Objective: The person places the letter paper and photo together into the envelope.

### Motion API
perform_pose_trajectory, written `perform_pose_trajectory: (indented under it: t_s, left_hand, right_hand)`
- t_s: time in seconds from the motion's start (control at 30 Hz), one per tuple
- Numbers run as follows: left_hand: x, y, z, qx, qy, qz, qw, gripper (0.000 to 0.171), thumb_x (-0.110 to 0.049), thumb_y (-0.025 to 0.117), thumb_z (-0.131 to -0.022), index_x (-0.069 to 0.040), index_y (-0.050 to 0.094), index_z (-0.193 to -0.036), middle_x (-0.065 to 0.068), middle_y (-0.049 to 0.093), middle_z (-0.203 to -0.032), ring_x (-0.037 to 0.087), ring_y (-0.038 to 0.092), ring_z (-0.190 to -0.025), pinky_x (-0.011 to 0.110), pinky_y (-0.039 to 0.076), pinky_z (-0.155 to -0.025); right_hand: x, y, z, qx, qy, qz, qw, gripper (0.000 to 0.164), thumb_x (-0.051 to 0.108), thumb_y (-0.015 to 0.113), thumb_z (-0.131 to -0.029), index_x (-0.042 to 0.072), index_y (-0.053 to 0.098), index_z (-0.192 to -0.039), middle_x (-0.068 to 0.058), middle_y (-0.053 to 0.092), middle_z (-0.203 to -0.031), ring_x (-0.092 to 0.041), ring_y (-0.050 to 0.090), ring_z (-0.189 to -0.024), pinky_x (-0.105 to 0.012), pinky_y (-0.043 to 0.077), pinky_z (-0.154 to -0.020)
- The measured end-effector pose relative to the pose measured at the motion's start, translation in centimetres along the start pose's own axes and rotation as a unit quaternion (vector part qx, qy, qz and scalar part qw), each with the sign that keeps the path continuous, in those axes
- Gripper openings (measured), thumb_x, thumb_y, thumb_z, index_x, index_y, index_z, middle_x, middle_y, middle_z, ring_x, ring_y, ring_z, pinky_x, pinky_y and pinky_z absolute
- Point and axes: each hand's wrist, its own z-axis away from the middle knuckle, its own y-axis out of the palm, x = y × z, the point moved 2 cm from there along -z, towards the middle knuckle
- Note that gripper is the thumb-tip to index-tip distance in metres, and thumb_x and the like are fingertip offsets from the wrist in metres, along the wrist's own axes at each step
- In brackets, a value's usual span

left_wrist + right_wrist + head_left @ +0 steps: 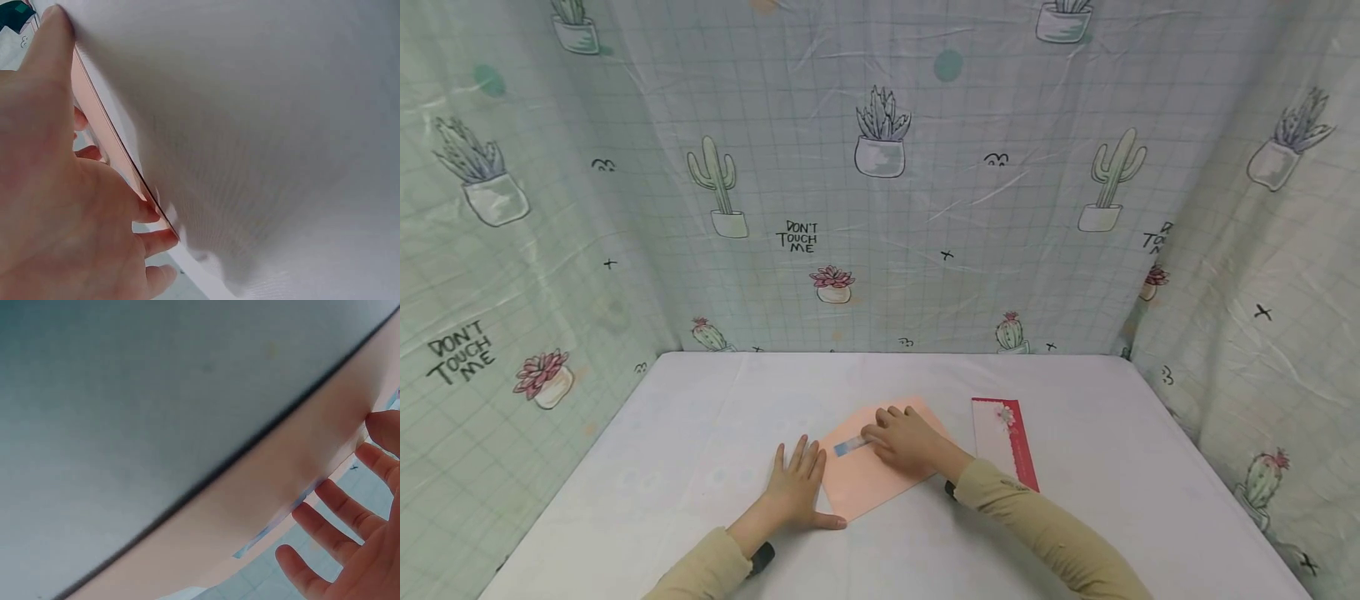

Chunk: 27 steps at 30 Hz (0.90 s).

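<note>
A peach-coloured flat paper piece (868, 487), perhaps an envelope, lies slanted on the white table. My left hand (796, 485) rests at its left edge, fingers spread and thumb stretched along the near corner; in the left wrist view the fingertips (164, 240) touch the paper's edge. A short blue-and-clear strip (848, 446) lies across the paper. On the strip's right end, my right hand (904, 437) touches down with fingertips bent slightly. The right wrist view shows the fingers (340, 503) apart against the blue strip (269, 528), with the thumb on the paper.
A white card with a red border and a flower (1005, 417) lies right of the paper, partly behind my right forearm. The white table (715, 417) is enclosed by cactus-printed cloth (925, 250) at the back and sides.
</note>
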Motion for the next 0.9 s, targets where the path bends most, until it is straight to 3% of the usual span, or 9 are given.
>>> perform_pose_trajectory:
  t_s: [0.43, 0.9]
  left_hand:
    - [-0.21, -0.32, 0.15, -0.006, -0.004, 0.006, 1.0, 0.109, -0.074, 0.055, -0.061, 0.006, 0.035, -0.132, 0.025, 0.03, -0.141, 0.043, 0.019, -0.133, 0.064, 0.015, -0.102]
    - [-0.24, -0.42, 0.18, 0.004, -0.013, 0.006, 0.9999, 0.109, -0.074, 0.055, -0.06, 0.006, 0.035, -0.132, 0.024, 0.03, -0.141, 0.043, 0.019, -0.133, 0.064, 0.014, -0.102]
  right_hand:
    - [-0.01, 0.23, 0.59, 0.002, -0.016, 0.024, 1.0, 0.029, 0.035, 0.042, -0.093, 0.031, 0.047, -0.121, 0.005, 0.05, -0.1, -0.01, 0.044, -0.083, -0.025, 0.032, -0.067]
    - [0.3, 0.32, 0.5, 0.021, -0.015, 0.011, 1.0, 0.03, 0.036, 0.041, -0.093, 0.032, 0.047, -0.122, 0.007, 0.05, -0.102, -0.01, 0.044, -0.086, -0.026, 0.034, -0.07]
